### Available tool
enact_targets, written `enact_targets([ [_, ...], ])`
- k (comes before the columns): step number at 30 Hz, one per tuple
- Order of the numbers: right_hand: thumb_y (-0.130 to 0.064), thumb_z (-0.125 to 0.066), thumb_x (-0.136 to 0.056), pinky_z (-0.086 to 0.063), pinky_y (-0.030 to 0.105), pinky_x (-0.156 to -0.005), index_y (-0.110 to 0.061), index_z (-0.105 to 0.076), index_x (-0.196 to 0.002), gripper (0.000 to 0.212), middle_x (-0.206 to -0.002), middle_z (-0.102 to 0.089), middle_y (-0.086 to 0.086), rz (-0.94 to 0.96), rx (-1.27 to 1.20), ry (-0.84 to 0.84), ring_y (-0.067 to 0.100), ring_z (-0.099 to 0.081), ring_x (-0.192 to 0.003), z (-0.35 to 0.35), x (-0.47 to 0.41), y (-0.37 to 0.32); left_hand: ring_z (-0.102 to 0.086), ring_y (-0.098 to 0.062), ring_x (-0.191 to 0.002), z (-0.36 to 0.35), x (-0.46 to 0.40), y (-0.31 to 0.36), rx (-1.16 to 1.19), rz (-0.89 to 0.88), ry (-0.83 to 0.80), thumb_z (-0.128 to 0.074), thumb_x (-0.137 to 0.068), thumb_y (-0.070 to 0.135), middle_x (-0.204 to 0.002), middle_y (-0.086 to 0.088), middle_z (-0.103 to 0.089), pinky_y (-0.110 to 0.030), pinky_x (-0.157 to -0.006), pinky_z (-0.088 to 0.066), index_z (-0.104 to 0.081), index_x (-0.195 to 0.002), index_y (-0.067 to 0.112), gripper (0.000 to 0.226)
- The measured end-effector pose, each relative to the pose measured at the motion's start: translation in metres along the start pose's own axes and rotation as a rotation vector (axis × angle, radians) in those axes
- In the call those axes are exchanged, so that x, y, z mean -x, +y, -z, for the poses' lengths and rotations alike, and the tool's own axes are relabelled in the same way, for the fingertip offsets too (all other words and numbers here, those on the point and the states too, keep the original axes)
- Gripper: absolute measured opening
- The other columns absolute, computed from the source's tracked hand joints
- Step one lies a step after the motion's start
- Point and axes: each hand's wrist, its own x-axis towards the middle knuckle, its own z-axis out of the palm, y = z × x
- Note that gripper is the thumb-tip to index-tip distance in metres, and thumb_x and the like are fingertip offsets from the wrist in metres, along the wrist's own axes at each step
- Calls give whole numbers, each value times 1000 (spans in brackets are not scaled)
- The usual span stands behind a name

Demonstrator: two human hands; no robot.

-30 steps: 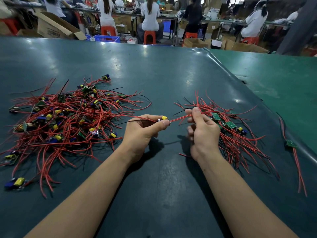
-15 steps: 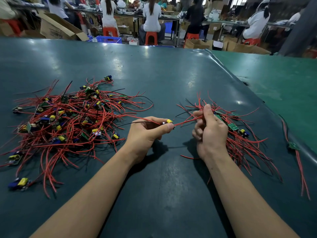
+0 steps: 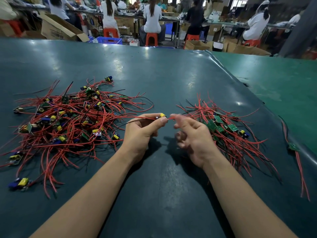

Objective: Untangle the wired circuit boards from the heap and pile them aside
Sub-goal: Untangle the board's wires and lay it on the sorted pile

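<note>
Head view: right hand (image 3: 192,134) fingertips blurred.

left hand (image 3: 143,130) is pinching a small board (image 3: 161,115) with red wires | right hand (image 3: 193,136) is hovering blurred, fingers loosely curled | heap (image 3: 68,121) is lying left | sorted pile (image 3: 228,131) is lying right on table (image 3: 154,74)

One view only, head-mounted, looking forward and down across the dark green table (image 3: 154,74). Wide angle, edges bowed. Close over both forearms rising from the bottom of the frame, hands at centre. Tabletop filling the middle and lower frame; far workbenches and seated workers (image 3: 151,18) small along the top edge. No second view to overlap with.
</note>
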Motion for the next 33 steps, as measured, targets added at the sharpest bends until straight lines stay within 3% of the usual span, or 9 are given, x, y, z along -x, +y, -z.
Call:
enact_targets([
  [3,-17,-64,-92,-30,16,-35,-6,-71,-93,13,-62,-60,-3,24,43,6,6,-43,-42,-6,1,6,-54,-9,-60,0,3,-2,-95,-9,-70,-84,-62,27,-74,2,-72,-20,-57,-43,-78,-80,24,20],
  [8,-20,-63,-94,-28,15,-34,-11,-75,-83,18,-59,-57,-6,109,-1,134,4,-39,-39,4,-5,1,-60,-13,-69,1,1,-1,-104,27,-59,-84,-71,14,-75,-1,-72,-22,-61,-46,-78,-76,24,12],
  [13,-20,-60,-97,-25,14,-34,-13,-71,-72,28,-51,-49,-7,166,-96,360,4,-37,-36,17,-12,-3,-57,-11,-64,4,-2,1,7,-33,43,-83,-67,10,-74,1,-69,-21,-60,-45,-77,-75,22,16],
  [17,-22,-59,-97,-27,15,-35,-10,-64,-65,34,-44,-45,-5,70,84,236,8,-38,-35,14,-12,3,-58,-10,-66,7,-5,6,130,-136,161,-83,-68,19,-77,3,-70,-20,-61,-46,-75,-80,20,14],
  [21,-37,-70,-89,-24,20,-39,-12,-60,-49,49,-40,-36,2,178,560,80,11,-27,-35,11,-7,7,-61,-5,-68,8,-4,13,-15,-264,267,-75,-69,37,-73,8,-70,-20,-67,-49,-68,-80,20,22],
  [23,-43,-74,-84,-23,20,-40,-11,-59,-44,53,-37,-32,-2,236,682,67,9,-23,-37,9,-5,8,-64,-11,-67,7,-3,16,100,-217,235,-74,-68,40,-73,2,-68,-24,-64,-51,-60,-79,16,30],
  [27,-45,-70,-85,-18,18,-41,-15,-66,-52,44,-45,-31,4,157,371,133,13,-22,-36,12,-7,3,-45,-6,-36,7,0,21,211,-33,29,-72,-63,47,-56,0,-57,-16,-39,-35,-61,-77,12,40],
  [30,-53,-69,-74,-22,13,-36,-19,-78,-78,35,-52,-44,-2,-19,183,-76,7,-30,-34,10,-3,-1,-33,-6,-28,2,5,15,90,94,-134,-67,-72,44,-49,-1,-49,-12,-35,-24,-71,-70,13,32],
  [33,-55,-70,-67,-24,12,-33,-21,-73,-65,34,-53,-51,-2,-77,178,-240,5,-36,-33,4,2,2,-33,-8,-30,-4,10,8,-122,147,-243,-64,-77,47,-48,-2,-48,-12,-34,-22,-69,-68,12,37],
])
